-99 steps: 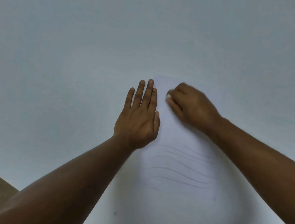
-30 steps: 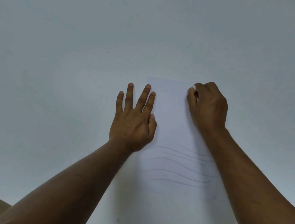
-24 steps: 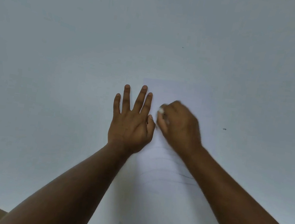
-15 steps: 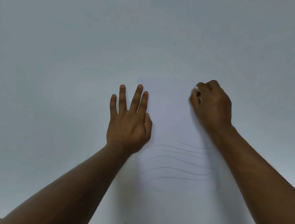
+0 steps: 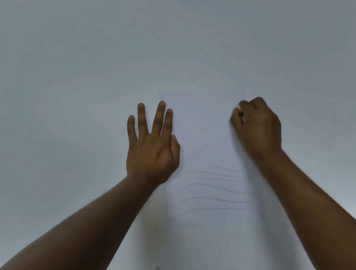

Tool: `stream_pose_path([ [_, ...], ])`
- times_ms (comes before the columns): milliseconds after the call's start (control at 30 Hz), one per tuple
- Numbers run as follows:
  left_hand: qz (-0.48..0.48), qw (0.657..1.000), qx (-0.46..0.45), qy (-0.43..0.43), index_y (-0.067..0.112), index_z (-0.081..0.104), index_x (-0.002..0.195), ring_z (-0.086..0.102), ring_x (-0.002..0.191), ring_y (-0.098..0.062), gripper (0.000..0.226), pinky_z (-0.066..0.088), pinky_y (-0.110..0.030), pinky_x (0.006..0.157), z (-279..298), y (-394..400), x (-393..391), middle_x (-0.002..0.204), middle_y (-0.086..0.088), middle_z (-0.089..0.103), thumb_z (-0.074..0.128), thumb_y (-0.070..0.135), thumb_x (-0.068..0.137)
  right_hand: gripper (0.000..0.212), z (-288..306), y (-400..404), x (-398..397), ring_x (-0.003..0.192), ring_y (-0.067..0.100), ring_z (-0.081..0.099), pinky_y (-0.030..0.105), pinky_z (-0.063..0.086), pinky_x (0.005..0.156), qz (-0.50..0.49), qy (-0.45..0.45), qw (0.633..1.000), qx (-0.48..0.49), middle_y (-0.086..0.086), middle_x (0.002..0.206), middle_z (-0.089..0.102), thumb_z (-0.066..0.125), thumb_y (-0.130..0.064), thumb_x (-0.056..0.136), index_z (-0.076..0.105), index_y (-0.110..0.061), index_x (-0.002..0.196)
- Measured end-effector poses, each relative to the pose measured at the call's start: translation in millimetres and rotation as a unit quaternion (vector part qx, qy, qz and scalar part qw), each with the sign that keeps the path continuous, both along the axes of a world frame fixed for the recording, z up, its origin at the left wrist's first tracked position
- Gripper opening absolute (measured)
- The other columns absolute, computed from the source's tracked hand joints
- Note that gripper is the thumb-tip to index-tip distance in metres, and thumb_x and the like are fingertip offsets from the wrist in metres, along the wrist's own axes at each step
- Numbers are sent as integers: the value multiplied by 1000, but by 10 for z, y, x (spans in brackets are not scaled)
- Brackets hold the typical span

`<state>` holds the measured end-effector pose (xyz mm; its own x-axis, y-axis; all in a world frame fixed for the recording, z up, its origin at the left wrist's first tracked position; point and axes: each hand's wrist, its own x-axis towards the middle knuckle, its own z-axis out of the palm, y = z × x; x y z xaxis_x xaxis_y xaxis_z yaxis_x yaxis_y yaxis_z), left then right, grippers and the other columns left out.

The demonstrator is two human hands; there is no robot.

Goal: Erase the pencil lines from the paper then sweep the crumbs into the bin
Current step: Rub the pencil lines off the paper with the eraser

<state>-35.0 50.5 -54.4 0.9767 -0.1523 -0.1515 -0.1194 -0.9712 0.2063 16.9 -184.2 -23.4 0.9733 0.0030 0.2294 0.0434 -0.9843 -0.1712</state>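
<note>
White table; left hand flat on paper; right hand fingers pinch eraser

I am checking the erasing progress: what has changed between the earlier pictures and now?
The right hand, gripping the eraser, swept left beside the left hand, then back to the paper's right side. The left hand stayed flat on the paper; the pencil lines remain.

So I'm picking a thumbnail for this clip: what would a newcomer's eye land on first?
Two bare hands on a white table: the left hand pressed flat at the sheet of paper's left edge, the right hand fisted around a small white eraser near its far right corner. Next, the wavy pencil lines between the forearms, not yet erased.
</note>
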Motion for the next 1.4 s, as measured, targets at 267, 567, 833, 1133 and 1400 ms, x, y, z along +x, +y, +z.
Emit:
stream_pose_path([
  [267, 7, 1000, -4, 10, 17, 8, 165, -11, 157, -39, 67, -2, -59, 126, -11, 0, 9, 174, -2, -3, 13, 41, 102, 24, 14, 271, -105, 70, 33, 61, 39, 53, 55, 175, 18, 983, 60, 12, 84, 63, 60, -15, 96, 71, -6, 114],
  [567, 10, 1000, -8, 17, 20, 5, 165, -15, 157, -39, 66, -6, -57, 126, 13, 4, 10, 173, 1, -5, 11, 43, 103, 17, 189, -214, -231, 80, 29, 57, 32, 46, 50, 284, 143, 947, -47, 7, 89, 62, 67, -6, 90, 69, -8, 106],
  [833, 6, 1000, -10, 15, 20, 4, 165, -14, 157, -40, 66, -8, -57, 126, -6, 11, 8, 173, 1, -6, 12, 42, 103, 14, 429, -478, -329, 71, 34, 58, 32, 46, 55, 134, 125, 981, -70, 9, 84, 61, 57, -11, 93, 70, -6, 98],
  [1133, 0, 1000, -20, 15, 20, 7, 166, -14, 156, -41, 66, -6, -59, 126, 4, 25, 0, 173, 0, -5, 13, 42, 103, 13, 378, 146, -758, 58, -3, 54, 4, 36, 63, -119, 127, 949, 262, -13, 56, 52, 68, -16, 89, 76, -18, 98],
  [1400, 2, 1000, -17, 13, 21, 9, 165, -12, 157, -42, 66, -6, -58, 126, -17, 18, -1, 174, 1, -2, 15, 42, 103, 12, 174, 301, -513, 62, 12, 63, 29, 52, 61, -187, 144, 912, 334, -4, 70, 67, 58, -19, 90, 67, -17, 83],
])
